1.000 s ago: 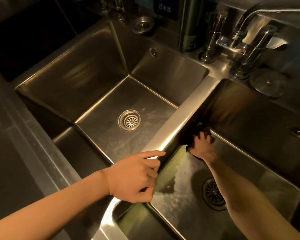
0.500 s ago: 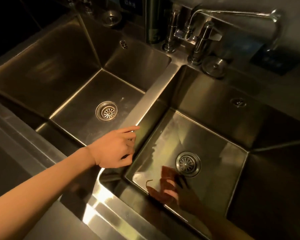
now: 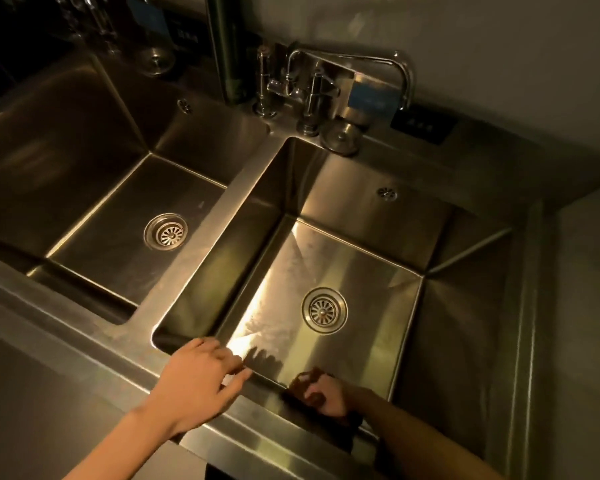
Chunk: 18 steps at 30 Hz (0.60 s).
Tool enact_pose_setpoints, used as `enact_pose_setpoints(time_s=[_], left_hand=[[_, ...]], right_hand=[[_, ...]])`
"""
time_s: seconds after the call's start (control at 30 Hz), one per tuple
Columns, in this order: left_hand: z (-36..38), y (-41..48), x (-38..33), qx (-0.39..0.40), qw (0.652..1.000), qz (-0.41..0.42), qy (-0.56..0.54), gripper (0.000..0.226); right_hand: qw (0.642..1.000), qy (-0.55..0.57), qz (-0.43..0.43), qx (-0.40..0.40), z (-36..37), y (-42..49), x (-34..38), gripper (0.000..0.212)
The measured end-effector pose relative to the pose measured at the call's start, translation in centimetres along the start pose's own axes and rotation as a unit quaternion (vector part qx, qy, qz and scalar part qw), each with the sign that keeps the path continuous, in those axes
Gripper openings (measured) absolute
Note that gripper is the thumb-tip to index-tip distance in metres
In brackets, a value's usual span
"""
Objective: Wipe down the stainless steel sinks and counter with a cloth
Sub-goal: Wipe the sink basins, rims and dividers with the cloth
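Left grip (image 3: 201, 375) moved from divider (image 3: 222, 216) to front rim (image 3: 271, 424), slack and loose; cloth (image 3: 300, 383) sits bunched inside the clenched right grip (image 3: 328, 398).

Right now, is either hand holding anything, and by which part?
The right hand grips a dark cloth, bunched in its curled fingers, low at the near wall of the right sink. The left hand holds nothing.

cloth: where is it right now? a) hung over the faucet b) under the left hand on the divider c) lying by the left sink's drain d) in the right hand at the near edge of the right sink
d: the right hand grips the dark cloth low against the near wall of the right sink, while the left hand holds nothing.
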<state>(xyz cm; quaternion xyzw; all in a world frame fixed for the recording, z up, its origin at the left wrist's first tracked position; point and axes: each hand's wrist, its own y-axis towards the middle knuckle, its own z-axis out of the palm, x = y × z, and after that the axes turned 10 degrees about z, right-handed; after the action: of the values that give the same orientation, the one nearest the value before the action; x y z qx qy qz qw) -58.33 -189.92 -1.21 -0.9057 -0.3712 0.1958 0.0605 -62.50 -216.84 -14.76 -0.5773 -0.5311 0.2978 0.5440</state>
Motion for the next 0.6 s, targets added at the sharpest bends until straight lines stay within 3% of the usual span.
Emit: enact_pose_setpoints(time_s=[0.1, 0.2, 0.37, 0.43, 0.6], left_hand=[[0.3, 0.3, -0.6, 0.025, 1.0, -0.003, -0.009, 0.081], [0.6, 0.4, -0.3, 0.039, 0.999, 0.005, 0.018, 0.082], [0.2, 0.4, -0.6, 0.047, 0.999, -0.001, 0.017, 0.066], [-0.1, 0.4, -0.9, 0.039, 0.999, -0.006, 0.027, 0.055], [-0.9, 0.0, -1.5, 0.022, 0.999, -0.009, 0.047, 0.045]], right_hand=[[0.998, 0.035, -0.029, 0.037, -1.4, -2.7, 0.8, 0.036], [0.993, 0.079, 0.011, 0.088, -2.7, -7.3, -1.2, 0.045], [0.98, 0.106, 0.132, 0.1, -2.6, -14.0, -4.7, 0.034], [0.984, 0.094, 0.134, 0.077, -2.3, -15.5, -2.9, 0.036], [0.991, 0.118, 0.008, -0.064, -1.4, -17.2, 2.7, 0.031]])
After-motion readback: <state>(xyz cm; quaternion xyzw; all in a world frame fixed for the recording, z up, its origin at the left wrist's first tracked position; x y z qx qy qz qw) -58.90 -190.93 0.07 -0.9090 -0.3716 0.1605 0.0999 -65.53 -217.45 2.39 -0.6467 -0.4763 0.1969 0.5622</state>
